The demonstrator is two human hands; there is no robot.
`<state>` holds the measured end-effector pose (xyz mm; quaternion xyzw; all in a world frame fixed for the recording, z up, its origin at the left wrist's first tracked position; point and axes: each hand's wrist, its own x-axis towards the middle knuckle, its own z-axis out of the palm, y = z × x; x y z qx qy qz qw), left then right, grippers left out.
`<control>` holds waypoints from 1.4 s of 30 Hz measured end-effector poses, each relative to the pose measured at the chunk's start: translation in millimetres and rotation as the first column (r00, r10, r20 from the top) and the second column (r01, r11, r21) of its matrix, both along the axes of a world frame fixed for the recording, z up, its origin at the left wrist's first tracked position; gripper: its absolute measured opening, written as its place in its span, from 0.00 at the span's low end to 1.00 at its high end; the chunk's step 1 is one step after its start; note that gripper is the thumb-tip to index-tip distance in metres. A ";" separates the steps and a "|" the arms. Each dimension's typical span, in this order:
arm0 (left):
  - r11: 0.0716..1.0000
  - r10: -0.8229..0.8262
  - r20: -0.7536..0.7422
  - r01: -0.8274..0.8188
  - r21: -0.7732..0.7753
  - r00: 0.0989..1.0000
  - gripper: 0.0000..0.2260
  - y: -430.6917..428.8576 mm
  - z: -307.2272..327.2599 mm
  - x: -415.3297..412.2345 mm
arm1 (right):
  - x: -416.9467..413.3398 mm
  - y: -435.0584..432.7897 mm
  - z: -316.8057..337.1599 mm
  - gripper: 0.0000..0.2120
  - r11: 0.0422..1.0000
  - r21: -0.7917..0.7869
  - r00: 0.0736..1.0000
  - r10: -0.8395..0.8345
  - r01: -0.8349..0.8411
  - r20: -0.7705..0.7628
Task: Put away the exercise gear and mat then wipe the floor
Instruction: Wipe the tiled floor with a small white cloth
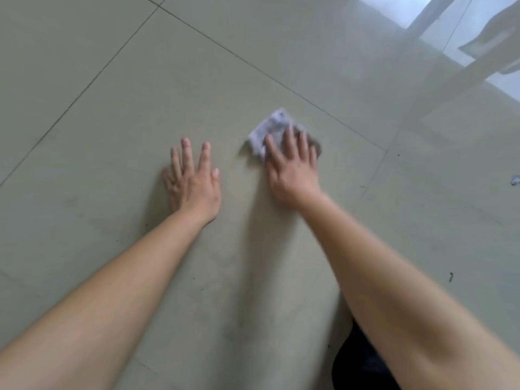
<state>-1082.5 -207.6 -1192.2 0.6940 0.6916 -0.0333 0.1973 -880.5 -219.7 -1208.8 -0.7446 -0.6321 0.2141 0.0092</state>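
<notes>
- head view looks down on a pale tiled floor (98,80) with dark grout lines running across it on the slant.
- left hand (194,178) lies flat on the tile, fingers straight and spread, holding nothing.
- right hand (292,167) presses a small crumpled cloth (271,128) to the floor with fingers straight and fanned out, palm down on it, not curled round it.
- the cloth is whitish grey; its far corner sticks out beyond the fingertips, the rest sits under the hand, just short of a grout line.
- both bare forearms reach in from the bottom edge; the hands are near each other but apart.
- a small bit of debris (515,180) lies at the right edge, a dark speck (450,276) nearer the right forearm.
- blurred pale furniture legs (439,12) show top right.
</notes>
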 end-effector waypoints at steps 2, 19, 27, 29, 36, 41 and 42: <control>0.996 -0.012 -0.006 0.012 -0.088 1.000 0.27 0.9 -9.0 16.2 | -18.6 -71.6 -2.4 0.26 0.995 0.043 0.995 0.094 -0.093 -0.022; 0.985 -0.029 -0.066 0.018 -0.170 0.997 0.29 -1.0 -20.1 22.3 | 6.9 -64.5 -3.6 0.26 0.966 0.004 0.966 -0.258 0.258 -0.023; 0.979 -0.039 -0.076 0.023 -0.201 0.996 0.29 2.1 -17.4 20.1 | 28.8 -150.0 -7.4 0.26 0.995 -0.041 0.996 0.089 -0.088 0.005; 0.980 -0.036 -0.076 0.020 -0.200 0.996 0.29 3.2 -19.1 19.7 | 77.2 -111.9 -6.0 0.27 0.998 -0.055 0.999 -0.034 0.036 0.031; 0.981 -0.025 -0.082 0.009 -0.192 0.996 0.29 2.2 -22.2 21.3 | 165.8 4.0 11.4 0.27 0.923 -0.188 0.941 -0.325 0.337 0.093; 0.976 -0.029 -0.073 0.013 -0.215 0.997 0.29 1.2 -18.0 23.3 | 83.4 -68.5 6.4 0.28 0.977 -0.130 0.985 -0.166 0.172 0.055; 0.974 -0.029 -0.076 0.012 -0.225 0.997 0.29 1.8 -15.9 23.4 | 57.0 -104.3 5.6 0.29 0.992 -0.088 0.996 -0.092 0.093 0.022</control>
